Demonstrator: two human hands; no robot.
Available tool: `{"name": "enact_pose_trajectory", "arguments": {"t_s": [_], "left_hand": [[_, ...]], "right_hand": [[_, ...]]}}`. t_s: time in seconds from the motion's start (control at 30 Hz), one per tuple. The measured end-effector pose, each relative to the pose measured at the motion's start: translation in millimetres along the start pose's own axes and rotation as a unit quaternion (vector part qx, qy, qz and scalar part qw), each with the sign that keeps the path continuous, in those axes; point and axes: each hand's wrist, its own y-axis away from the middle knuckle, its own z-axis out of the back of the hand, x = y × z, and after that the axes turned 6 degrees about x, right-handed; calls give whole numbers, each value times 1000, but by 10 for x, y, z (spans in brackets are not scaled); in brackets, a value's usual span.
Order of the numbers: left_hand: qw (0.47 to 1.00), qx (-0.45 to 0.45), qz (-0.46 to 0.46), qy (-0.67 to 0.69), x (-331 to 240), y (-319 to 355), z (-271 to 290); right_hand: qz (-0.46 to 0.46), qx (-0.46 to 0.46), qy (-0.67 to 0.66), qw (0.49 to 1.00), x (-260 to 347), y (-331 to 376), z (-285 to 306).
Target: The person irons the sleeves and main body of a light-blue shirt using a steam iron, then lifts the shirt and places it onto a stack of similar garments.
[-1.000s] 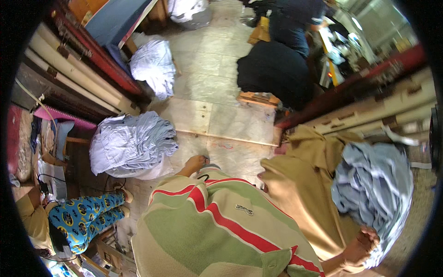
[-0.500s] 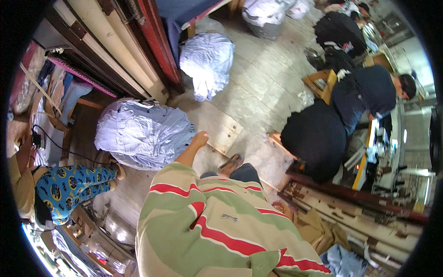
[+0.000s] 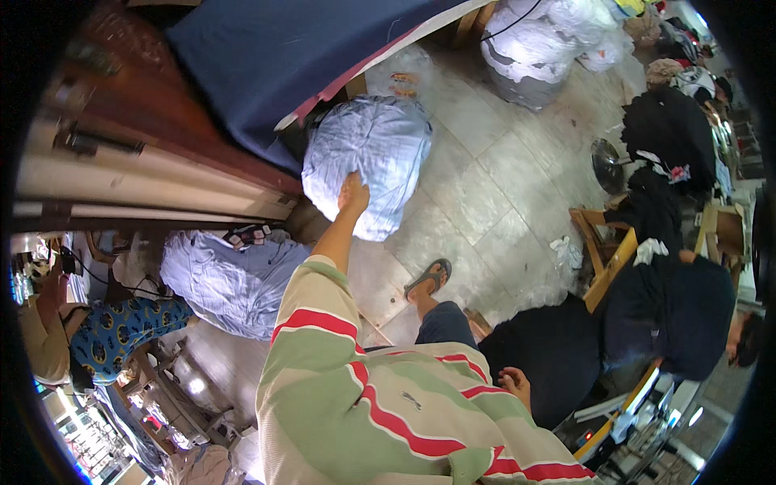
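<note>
My left hand [image 3: 354,195] reaches forward at the end of a straight arm, its fingers loosely extended and nothing visible in them. In the picture it overlaps a round bundle of light blue cloth [image 3: 386,137] on the floor; whether it touches the cloth I cannot tell. My right hand [image 3: 516,385] hangs low beside my striped shirt, fingers loosely bent and a little apart, with no object showing. It is nearest to a black cloth-covered heap [image 3: 546,356]. A second light blue cloth bundle [image 3: 230,279] lies to the left of my arm.
Dark blue cloth [image 3: 299,56] drapes over a table edge ahead. A white plastic-wrapped sack [image 3: 533,56] stands beyond. Wooden stools [image 3: 610,267] and a seated person in dark clothes [image 3: 671,311] are at right. Another person in patterned blue trousers [image 3: 133,335] is at left.
I have moved forward and my view has turned, bringing the farther blue bundle close to my left hand. The nearer bundle now lies behind to the left. My right hand has come into view.
</note>
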Motion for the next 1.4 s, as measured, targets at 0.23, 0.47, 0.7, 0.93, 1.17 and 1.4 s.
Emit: {"name": "enact_pose_trajectory", "arguments": {"t_s": [0.23, 0.47, 0.7, 0.93, 1.17, 1.4], "left_hand": [[939, 77, 179, -283, -114, -924, 149], [996, 56, 71, 16, -405, -482, 743], [941, -14, -123, 316, -1762, 425, 1731], [761, 35, -396, 513, -3254, -64, 3486], [660, -263, -300, 636, -4145, -1468, 5104], [656, -306, -245, 645, -4163, -2416, 6034]], "right_hand": [[-94, 7, -11, 995, 386, -617, 704], [-36, 107, 87, 990, 1321, -1593, 872], [113, 193, 174, 959, 3018, -2989, 491], [236, 240, 237, 911, 4725, -3756, 25], [171, 155, 321, 919, 5210, -4114, 1028], [104, 181, 367, 906, 5472, -4828, 1633]]}}
